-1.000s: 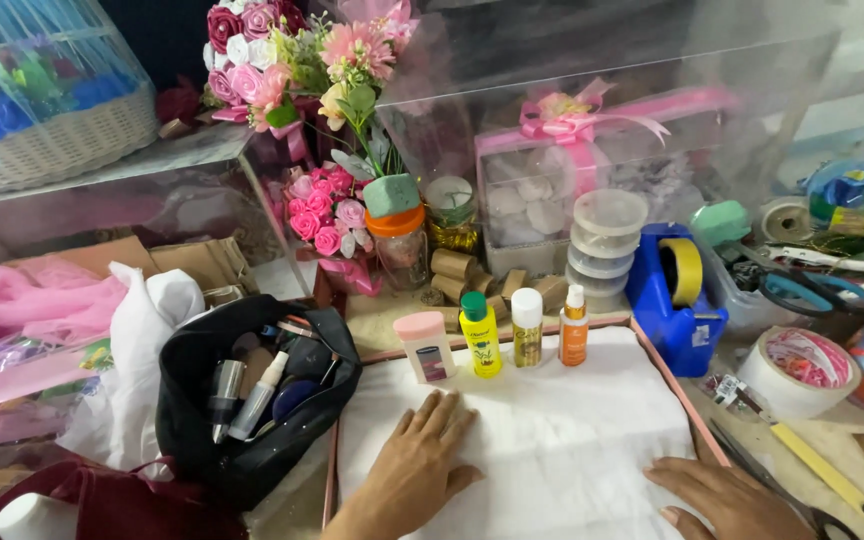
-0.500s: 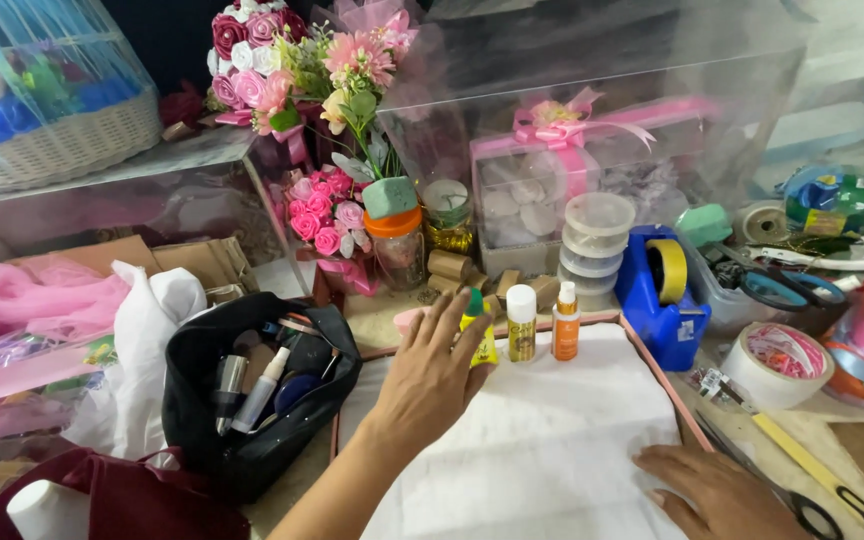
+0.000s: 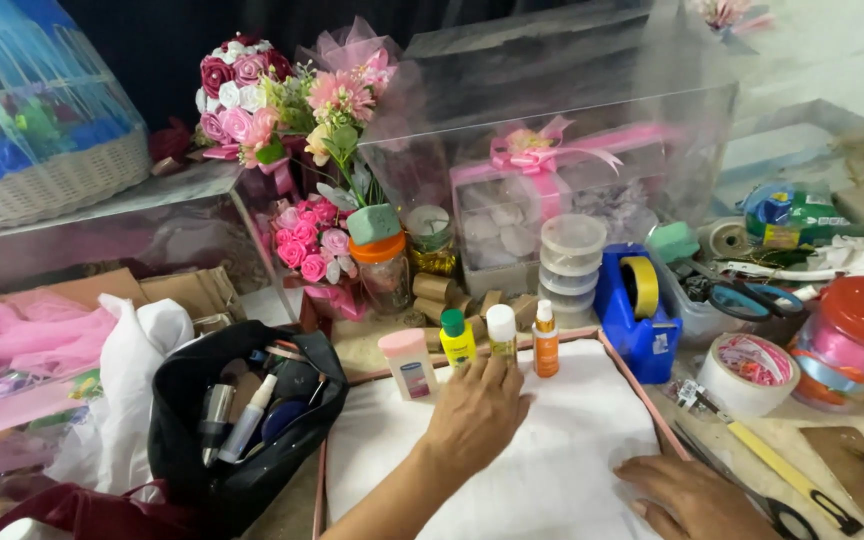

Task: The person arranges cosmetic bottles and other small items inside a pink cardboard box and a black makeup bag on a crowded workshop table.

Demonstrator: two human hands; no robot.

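My left hand (image 3: 474,412) lies open and flat on the white sheet (image 3: 552,470), fingertips touching the upright white-capped bottle (image 3: 501,334), one of four small upright bottles in a row just beyond, while my right hand (image 3: 690,495) rests open, holding nothing.

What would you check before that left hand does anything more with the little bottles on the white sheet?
1. Left hand at the white-capped bottle: ok, fingertips touch its base.
2. Grip closed on it: not ok, hand lies flat and open.
3. Neighbours upright: ok, green-capped bottle, orange bottle and pink bottle all stand.
4. Room between bottles: not ok, green-capped one stands close beside.
5. Right hand steadying the white sheet: ok, resting on it.
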